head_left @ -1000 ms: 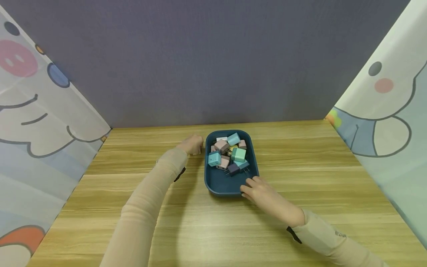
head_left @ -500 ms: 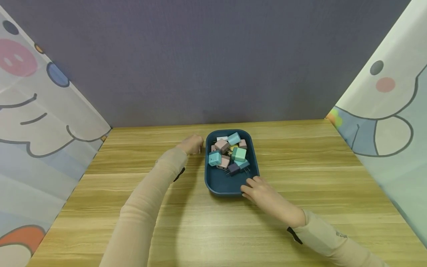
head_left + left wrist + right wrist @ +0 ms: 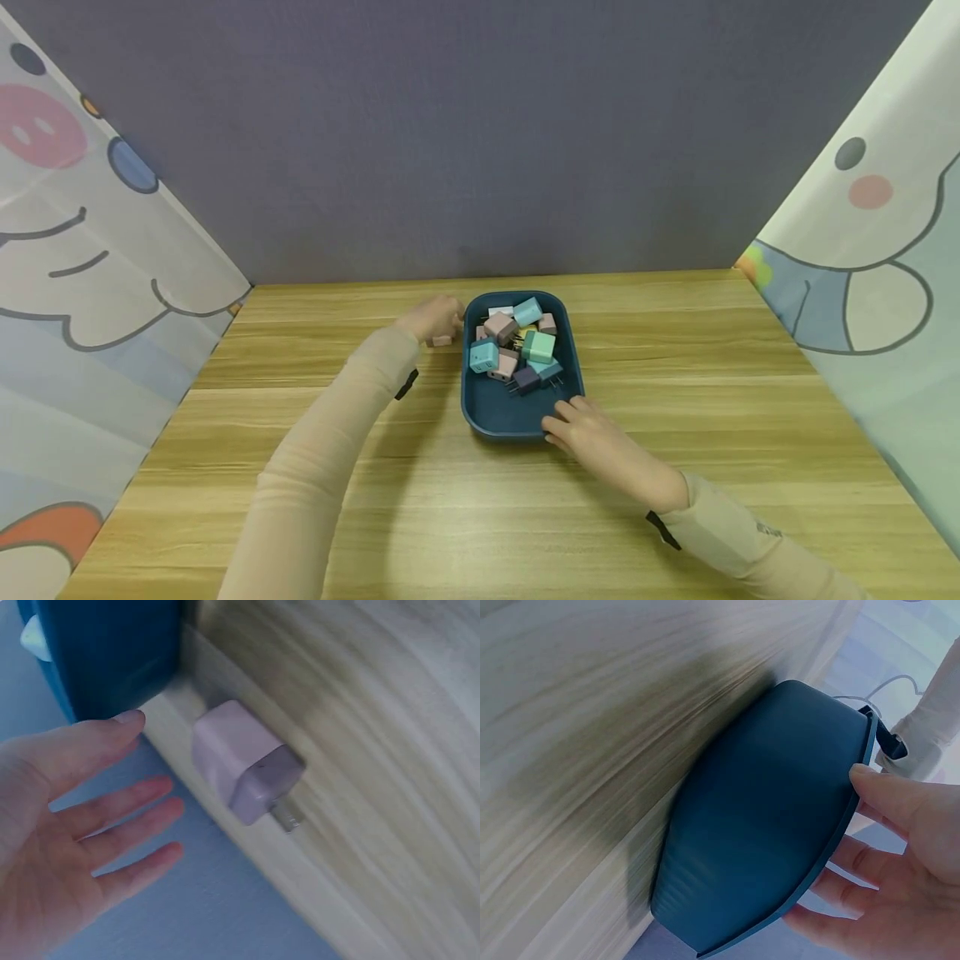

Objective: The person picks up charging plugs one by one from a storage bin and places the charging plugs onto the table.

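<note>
A pink plug-in charger (image 3: pixel 240 757) with metal prongs lies on the wooden table, left of a dark blue plastic bin (image 3: pixel 506 421). My left hand (image 3: pixel 433 317) is just above it, beside the bin's left rim. In the left wrist view the left fingers (image 3: pixel 135 832) are extended and apart from the charger. At the bin's near right corner, my right hand (image 3: pixel 596 437) grips the rim, thumb outside and fingers curled over the inner side. Inside the bin are several chargers, among them a teal one (image 3: pixel 483 356), a mint green one (image 3: pixel 538 346) and a dark purple one (image 3: pixel 525 380).
The wooden table (image 3: pixel 675 375) runs back to a grey-purple panel (image 3: pixel 480 150). Cartoon-printed sheets (image 3: pixel 82 292) stand along the left and right sides. Most chargers lie toward the bin's far end.
My left hand has let go of the pink charger, its fingers opening and shifting slightly up and right, so the charger now shows beneath it. My right hand stays on the bin rim.
</note>
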A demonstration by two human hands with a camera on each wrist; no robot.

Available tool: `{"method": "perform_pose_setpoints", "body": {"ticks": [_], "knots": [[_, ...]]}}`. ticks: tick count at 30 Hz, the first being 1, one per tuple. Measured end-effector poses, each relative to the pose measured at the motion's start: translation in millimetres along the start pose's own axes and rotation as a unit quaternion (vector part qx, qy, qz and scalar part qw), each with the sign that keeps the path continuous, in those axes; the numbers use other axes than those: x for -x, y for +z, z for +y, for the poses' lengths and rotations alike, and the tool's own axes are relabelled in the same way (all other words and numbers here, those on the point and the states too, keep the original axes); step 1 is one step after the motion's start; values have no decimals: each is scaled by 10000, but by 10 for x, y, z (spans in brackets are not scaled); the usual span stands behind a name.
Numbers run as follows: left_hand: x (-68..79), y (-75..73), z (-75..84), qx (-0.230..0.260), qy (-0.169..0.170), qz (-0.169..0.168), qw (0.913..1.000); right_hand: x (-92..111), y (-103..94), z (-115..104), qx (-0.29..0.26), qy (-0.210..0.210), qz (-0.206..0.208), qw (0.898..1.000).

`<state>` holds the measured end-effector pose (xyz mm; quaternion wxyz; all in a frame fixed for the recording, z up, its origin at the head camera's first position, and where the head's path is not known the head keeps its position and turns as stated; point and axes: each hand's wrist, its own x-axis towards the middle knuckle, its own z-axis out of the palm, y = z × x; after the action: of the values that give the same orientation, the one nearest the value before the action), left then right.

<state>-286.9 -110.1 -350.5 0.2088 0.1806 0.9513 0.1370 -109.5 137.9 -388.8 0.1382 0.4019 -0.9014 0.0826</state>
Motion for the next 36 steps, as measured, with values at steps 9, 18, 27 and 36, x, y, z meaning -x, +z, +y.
{"method": "perform_pose_setpoints", "body": {"ticks": [9, 18, 27, 36], "knots": [[81, -138, 118, -955, 49, 35, 9954, -7, -13, -7, -16, 4, 14, 10000], [142, -214, 203, -842, 191, 69, 9962, -3, -15, -9, -65, 19, 19, 10000], [176, -271, 376, -1047, 503, -68, 9932, -6, -9, 0, -66, -18, 67, 10000], [176, -251, 570, -1353, 765, -88, 9878, -4, -9, 5, -52, -27, 62, 10000]]}}
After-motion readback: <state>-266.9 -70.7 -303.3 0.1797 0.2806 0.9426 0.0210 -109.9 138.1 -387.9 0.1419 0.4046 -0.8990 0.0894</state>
